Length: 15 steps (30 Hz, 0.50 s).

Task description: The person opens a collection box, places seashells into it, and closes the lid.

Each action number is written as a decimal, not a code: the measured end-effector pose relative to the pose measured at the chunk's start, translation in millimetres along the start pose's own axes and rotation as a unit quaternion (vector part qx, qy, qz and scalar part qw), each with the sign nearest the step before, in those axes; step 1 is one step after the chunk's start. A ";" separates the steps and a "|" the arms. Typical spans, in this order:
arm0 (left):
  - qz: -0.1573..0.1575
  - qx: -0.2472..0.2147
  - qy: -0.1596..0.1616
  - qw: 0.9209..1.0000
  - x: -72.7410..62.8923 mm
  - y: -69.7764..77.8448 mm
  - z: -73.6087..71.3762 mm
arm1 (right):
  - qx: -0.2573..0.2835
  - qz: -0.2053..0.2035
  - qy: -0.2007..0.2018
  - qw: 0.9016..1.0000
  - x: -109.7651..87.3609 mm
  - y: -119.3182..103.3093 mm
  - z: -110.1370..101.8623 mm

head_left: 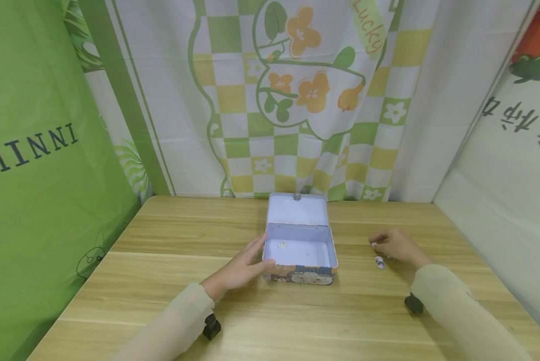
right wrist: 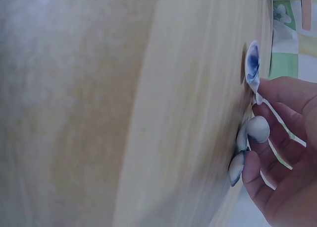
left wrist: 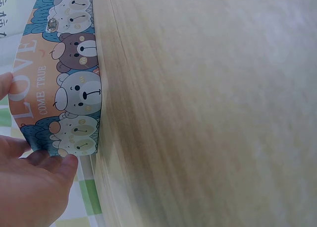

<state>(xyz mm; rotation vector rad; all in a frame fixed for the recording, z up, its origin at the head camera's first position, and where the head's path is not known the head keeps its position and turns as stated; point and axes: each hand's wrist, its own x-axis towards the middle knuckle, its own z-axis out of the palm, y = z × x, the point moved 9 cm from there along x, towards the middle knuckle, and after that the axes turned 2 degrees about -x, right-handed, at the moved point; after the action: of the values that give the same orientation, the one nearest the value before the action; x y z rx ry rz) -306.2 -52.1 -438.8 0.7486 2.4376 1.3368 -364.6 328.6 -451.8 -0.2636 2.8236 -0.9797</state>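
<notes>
An open tin box (head_left: 300, 275) with bears printed on its front stands on the table, its lid (head_left: 297, 209) tilted back. My left hand (head_left: 242, 264) holds its left front corner, fingers along the side and thumb over the front rim. One pale shell (head_left: 282, 245) lies inside. Right of the box, my right hand (head_left: 398, 245) is low over the tabletop and pinches a small white shell (head_left: 373, 244) at its fingertips. A shell with a bluish-purple inside (right wrist: 253, 61) lies beside the thumb. Rounded shells (right wrist: 258, 129) sit beneath the other fingers, partly hidden.
The wooden table (head_left: 175, 225) ends at a printed curtain (head_left: 234, 125) behind the box. Green cloth (head_left: 40, 200) hangs along the left side and white cloth (head_left: 500, 200) along the right. A dark cord (head_left: 91, 258) shows beyond the table's left edge.
</notes>
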 end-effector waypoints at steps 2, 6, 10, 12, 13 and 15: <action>0.000 0.000 0.000 1.000 0.1 -0.4 0.2 | -0.004 0.001 0.003 1.000 -0.8 -1.1 -0.1; 0.003 -0.002 0.001 1.000 0.4 -1.2 0.5 | -0.014 -0.003 0.005 1.000 -1.8 -3.0 -0.3; 0.003 -0.002 0.003 1.000 0.8 -2.1 0.3 | -0.017 -0.005 0.003 1.000 -2.1 -3.0 0.4; 0.002 -0.001 0.004 1.000 0.8 -2.3 0.0 | -0.014 -0.001 0.006 1.000 -1.9 -2.6 0.6; 0.002 -0.001 0.004 1.000 0.8 -2.5 -0.1 | -0.016 -0.002 0.008 1.000 -1.9 -3.0 0.0; 0.001 -0.001 0.004 1.000 0.7 -2.4 -0.1 | -0.023 -0.010 0.013 1.000 -2.0 -4.6 -1.2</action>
<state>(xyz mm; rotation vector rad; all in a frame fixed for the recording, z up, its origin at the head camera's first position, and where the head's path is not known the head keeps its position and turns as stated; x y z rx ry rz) -307.6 -52.8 -440.7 0.7466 2.4425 1.3456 -362.3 326.2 -447.8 -0.2873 2.8751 -0.9302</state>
